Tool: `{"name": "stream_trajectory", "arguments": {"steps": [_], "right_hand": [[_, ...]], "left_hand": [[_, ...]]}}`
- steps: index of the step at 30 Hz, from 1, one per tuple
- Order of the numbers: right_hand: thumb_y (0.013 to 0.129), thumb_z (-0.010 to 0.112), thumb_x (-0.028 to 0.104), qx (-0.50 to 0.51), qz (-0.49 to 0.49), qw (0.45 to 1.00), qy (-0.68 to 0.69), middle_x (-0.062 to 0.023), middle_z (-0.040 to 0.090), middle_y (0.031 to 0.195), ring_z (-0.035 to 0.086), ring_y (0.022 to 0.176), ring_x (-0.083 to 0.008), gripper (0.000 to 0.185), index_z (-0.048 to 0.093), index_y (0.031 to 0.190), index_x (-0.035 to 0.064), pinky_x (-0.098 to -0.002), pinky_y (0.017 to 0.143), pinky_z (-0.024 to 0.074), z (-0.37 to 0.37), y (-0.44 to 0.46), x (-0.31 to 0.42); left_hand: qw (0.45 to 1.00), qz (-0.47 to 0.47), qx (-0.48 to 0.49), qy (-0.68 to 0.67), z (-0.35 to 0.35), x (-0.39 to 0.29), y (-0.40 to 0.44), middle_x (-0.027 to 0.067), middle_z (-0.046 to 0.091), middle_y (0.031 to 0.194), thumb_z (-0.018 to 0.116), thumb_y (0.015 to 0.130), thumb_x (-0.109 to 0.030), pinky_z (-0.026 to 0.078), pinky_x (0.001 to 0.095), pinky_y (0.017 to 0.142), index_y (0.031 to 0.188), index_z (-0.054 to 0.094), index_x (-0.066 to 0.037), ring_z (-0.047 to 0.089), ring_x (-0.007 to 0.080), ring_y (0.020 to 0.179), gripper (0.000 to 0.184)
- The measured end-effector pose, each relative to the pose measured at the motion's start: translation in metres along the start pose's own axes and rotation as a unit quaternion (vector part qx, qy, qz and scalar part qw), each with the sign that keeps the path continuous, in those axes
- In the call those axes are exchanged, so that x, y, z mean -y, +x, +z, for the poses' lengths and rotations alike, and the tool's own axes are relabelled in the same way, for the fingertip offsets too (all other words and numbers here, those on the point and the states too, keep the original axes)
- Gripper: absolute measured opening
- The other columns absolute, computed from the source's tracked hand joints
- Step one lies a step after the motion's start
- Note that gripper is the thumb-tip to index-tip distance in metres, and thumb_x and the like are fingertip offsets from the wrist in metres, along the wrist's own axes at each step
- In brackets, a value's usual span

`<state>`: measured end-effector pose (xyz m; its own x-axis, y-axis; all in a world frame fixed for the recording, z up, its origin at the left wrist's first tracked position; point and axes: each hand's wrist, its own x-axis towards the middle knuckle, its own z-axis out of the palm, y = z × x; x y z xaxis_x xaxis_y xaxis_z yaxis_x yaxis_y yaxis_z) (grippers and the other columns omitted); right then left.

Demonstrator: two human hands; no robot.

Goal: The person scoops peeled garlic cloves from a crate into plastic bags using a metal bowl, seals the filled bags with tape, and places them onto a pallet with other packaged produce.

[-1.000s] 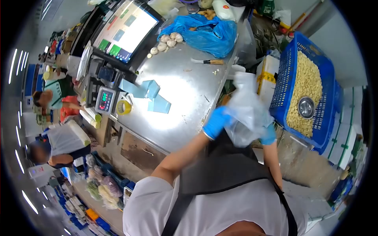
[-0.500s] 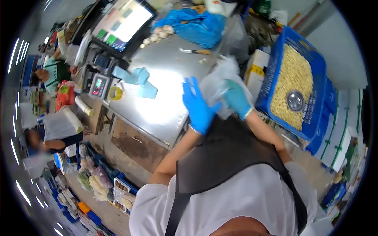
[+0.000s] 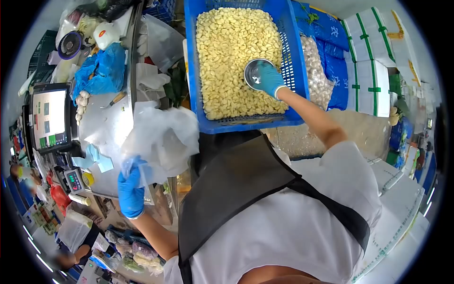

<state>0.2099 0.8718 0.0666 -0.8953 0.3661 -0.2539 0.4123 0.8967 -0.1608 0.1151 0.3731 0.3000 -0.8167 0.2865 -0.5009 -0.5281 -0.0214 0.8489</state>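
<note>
My left hand [image 3: 131, 189], in a blue glove, grips the lower edge of a translucent plastic bag [image 3: 163, 137] beside the metal table. The bag hangs loosely crumpled, partly over the table edge. My right hand [image 3: 272, 79], in a teal glove, holds the rim of a round metal bowl [image 3: 250, 78], its fingers reaching inside. The bowl lies on a heap of pale peeled garlic cloves [image 3: 231, 52] filling a blue plastic crate [image 3: 246, 125] in front of me. Whether any cloves are inside the bowl is hard to see.
On the metal table [image 3: 99, 127] are a knife [image 3: 115, 99], whole garlic bulbs [image 3: 82, 106], a blue bag [image 3: 101, 68], a scale [image 3: 74, 180] and a monitor [image 3: 49, 118]. Stacked white boxes [image 3: 366, 87] stand right. A person [image 3: 78, 244] is at the lower left.
My view has turned toward the crate. My right hand has left the plastic bag and taken hold of the bowl in the garlic. My left hand, open before, now grips the bag.
</note>
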Motion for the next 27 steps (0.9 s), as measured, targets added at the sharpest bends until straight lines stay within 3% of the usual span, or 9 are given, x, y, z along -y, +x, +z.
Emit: {"name": "stream_trajectory", "arguments": {"steps": [1, 6, 11, 13, 15, 17, 19, 23, 27], "right_hand": [[0.07, 0.078, 0.036, -0.078, 0.07, 0.992, -0.071, -0.0231, 0.057, 0.111, 0.059, 0.101, -0.0349, 0.088, 0.037, 0.136, -0.0052, -0.0423, 0.085, 0.0512, 0.021, 0.001, -0.023], [0.068, 0.081, 0.034, 0.109, 0.293, 0.946, 0.084, -0.0259, 0.059, 0.119, 0.063, 0.106, -0.0357, 0.091, 0.034, 0.135, -0.0052, -0.0415, 0.086, 0.0524, 0.077, 0.048, -0.079], [0.085, 0.056, 0.015, 0.082, 0.018, 0.993, -0.082, -0.0164, 0.066, 0.109, 0.067, 0.094, -0.0339, 0.025, 0.062, 0.109, 0.0115, -0.0432, 0.078, 0.0535, 0.003, 0.085, -0.061], [0.088, 0.053, 0.022, -0.021, -0.059, 0.989, -0.132, -0.0163, 0.065, 0.113, 0.067, 0.093, -0.0343, 0.028, 0.059, 0.113, 0.0094, -0.044, 0.078, 0.0532, -0.038, 0.117, -0.06], [0.092, 0.048, 0.025, -0.186, -0.063, 0.981, 0.005, -0.0158, 0.058, 0.127, 0.064, 0.103, -0.0324, 0.037, 0.053, 0.126, 0.0099, -0.045, 0.08, 0.0531, -0.052, 0.164, -0.059], [0.094, 0.049, 0.023, -0.212, -0.074, 0.974, 0.005, -0.0164, 0.062, 0.118, 0.066, 0.089, -0.0356, 0.032, 0.056, 0.124, 0.0141, -0.0449, 0.075, 0.0534, -0.009, 0.236, -0.082], [0.093, 0.049, 0.022, -0.163, -0.037, 0.985, 0.038, -0.0165, 0.059, 0.121, 0.064, 0.093, -0.0353, 0.034, 0.055, 0.125, 0.0133, -0.0441, 0.078, 0.0522, 0.014, 0.241, -0.064], [0.093, 0.051, 0.02, 0.025, 0.016, 0.986, 0.162, -0.0168, 0.053, 0.128, 0.061, 0.101, -0.0347, 0.036, 0.053, 0.128, 0.0118, -0.0427, 0.085, 0.0497, 0.05, 0.19, -0.018], [0.093, 0.052, 0.019, 0.282, 0.139, 0.882, 0.35, -0.0171, 0.048, 0.136, 0.057, 0.109, -0.034, 0.039, 0.051, 0.131, 0.0103, -0.0412, 0.091, 0.0473, 0.053, 0.134, -0.01]], "left_hand": [[0.999, 0.029, -0.019, -0.029, 0.008, -0.007, 0.0, 0.0116, 0.063, 0.112, 0.062, 0.086, -0.011, 0.049, 0.0312, 0.089, 0.122, 0.057, 0.002, 0.062, 0.0206, 0.1, 0.038], [0.992, 0.11, 0.024, 0.064, 0.055, -0.039, 0.041, 0.0117, 0.043, 0.143, 0.057, 0.088, -0.02, 0.044, 0.0408, 0.102, 0.143, 0.034, 0.001, 0.046, 0.023, 0.127, 0.063], [0.983, 0.066, 0.113, 0.126, 0.132, -0.069, 0.117, 0.0095, 0.045, 0.139, 0.054, 0.091, -0.015, 0.043, 0.048, 0.101, 0.143, 0.037, -0.003, 0.045, 0.0251, 0.128, 0.056], [0.905, 0.209, 0.217, 0.3, 0.185, -0.084, 0.135, 0.0066, 0.057, 0.123, 0.054, 0.088, 0.001, 0.048, 0.0322, 0.091, 0.13, 0.052, -0.001, 0.057, 0.0147, 0.11, 0.043], [0.949, 0.097, 0.296, 0.039, 0.228, -0.086, 0.154, 0.0071, 0.058, 0.126, 0.054, 0.09, -0.005, 0.048, 0.0319, 0.093, 0.134, 0.05, -0.003, 0.057, 0.0155, 0.114, 0.044], [0.919, 0.126, 0.371, 0.039, 0.258, -0.086, 0.18, 0.0077, 0.057, 0.126, 0.055, 0.091, -0.01, 0.048, 0.0372, 0.095, 0.135, 0.049, -0.004, 0.056, 0.0194, 0.116, 0.044], [0.908, 0.094, 0.409, 0.004, 0.279, -0.081, 0.208, 0.0094, 0.053, 0.132, 0.053, 0.091, -0.01, 0.047, 0.0451, 0.099, 0.135, 0.046, -0.002, 0.053, 0.0244, 0.122, 0.045], [0.914, 0.08, 0.398, 0.004, 0.31, -0.042, 0.241, 0.0061, 0.061, 0.121, 0.058, 0.09, -0.012, 0.05, 0.0346, 0.093, 0.132, 0.051, -0.005, 0.059, 0.0176, 0.111, 0.043], [0.956, 0.065, 0.263, 0.115, 0.307, 0.027, 0.287, 0.0071, 0.062, 0.117, 0.061, 0.089, -0.01, 0.052, 0.0337, 0.085, 0.129, 0.052, -0.003, 0.061, 0.0167, 0.099, 0.042]]}}
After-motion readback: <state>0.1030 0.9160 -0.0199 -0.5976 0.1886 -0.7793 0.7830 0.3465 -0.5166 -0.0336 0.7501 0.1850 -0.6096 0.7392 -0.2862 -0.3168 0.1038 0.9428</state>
